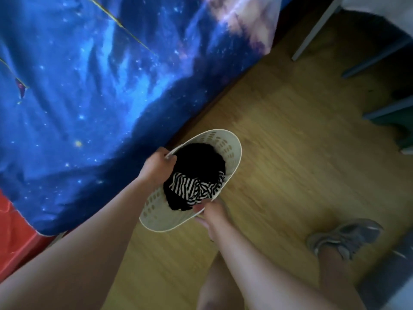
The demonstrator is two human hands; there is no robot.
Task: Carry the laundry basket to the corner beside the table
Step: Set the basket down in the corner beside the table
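Note:
A cream plastic laundry basket (pixel 232 151) with slotted walls hangs above the wooden floor, beside the bed. Dark clothes (pixel 199 162) and a black-and-white striped garment (pixel 194 189) lie inside it. My left hand (pixel 159 164) grips the basket's rim on the bed side. My right hand (pixel 211 214) holds the opposite rim at the near side, fingers curled under the edge. The table (pixel 317 30) shows only as a pale leg at the upper right.
A bed with a blue galaxy-print cover (pixel 89 86) fills the left, a red cloth (pixel 15 233) below it. The wooden floor (pixel 279 153) stretches right. Dark blue furniture legs (pixel 380 57) stand at the right edge. My grey shoe (pixel 344 238) is at lower right.

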